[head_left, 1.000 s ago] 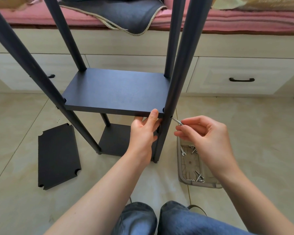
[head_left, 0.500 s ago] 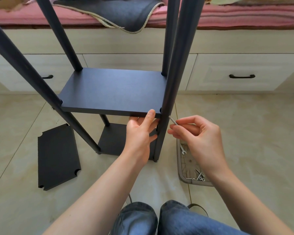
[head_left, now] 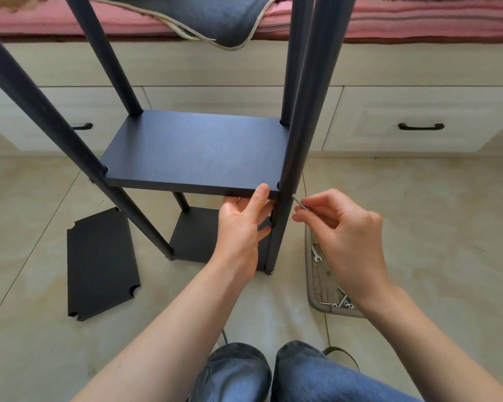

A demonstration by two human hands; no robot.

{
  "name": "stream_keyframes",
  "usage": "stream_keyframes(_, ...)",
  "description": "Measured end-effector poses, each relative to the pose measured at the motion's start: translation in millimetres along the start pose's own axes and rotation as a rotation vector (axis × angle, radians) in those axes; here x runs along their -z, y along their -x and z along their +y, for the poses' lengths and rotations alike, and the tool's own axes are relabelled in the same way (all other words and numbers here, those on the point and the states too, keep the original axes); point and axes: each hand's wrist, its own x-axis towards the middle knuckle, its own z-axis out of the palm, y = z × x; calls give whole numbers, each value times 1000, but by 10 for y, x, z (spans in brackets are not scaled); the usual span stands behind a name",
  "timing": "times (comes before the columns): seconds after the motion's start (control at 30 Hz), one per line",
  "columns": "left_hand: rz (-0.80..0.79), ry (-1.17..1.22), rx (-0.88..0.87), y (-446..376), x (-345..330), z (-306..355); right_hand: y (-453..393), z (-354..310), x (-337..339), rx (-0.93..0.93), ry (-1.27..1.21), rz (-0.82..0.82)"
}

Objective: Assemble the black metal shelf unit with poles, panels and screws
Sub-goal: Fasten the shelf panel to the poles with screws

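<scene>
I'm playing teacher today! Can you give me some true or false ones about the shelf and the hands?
1. The left hand holds the front edge of the raised panel. True.
2. The right hand holds a hammer. False: it pinches a small silver screw at the pole.
3. A spare panel lies flat on the floor. True.
4. The tray sits on the raised panel. False: it is on the floor, under the right hand.
5. A small wrench lies in the tray. True.
</scene>
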Motion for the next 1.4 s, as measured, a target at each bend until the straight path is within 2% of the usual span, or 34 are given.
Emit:
stream_keyframes(0.17,-14,0,-11,-5,-2,-4,-18,-3,-6,58,54,14)
stream_keyframes(0.33,-17,31,-3,-6,2,-14,-5,18,-7,230,275,11)
stream_keyframes(0.4,-22,34,-2,-3,4,-11,-17,17,-9,187,221,7)
stream_keyframes(0.53,-17,25,7,2,1,-3,-70,-38,-37,-116,-152,-6)
stream_keyframes(0.6,-10,31,12,-4,-2,-4,-94,-43,-47,-182,-243,-6)
stream_keyframes(0.93,-24,37,22,-10,-7,-3,-131,-35,-76,-189,-257,-11)
stream_keyframes(1.13,-23,32,19,-20,-8,-11,-122,-8,-79,-138,-165,-32)
stream_keyframes(1.27,-32,-5,-3,-19,-9,-19,-145,-27,-88,-165,-236,-17)
stream_keyframes(1.4,-43,5,0,-18,-11,-16,-166,-27,-91,-162,-141,-1)
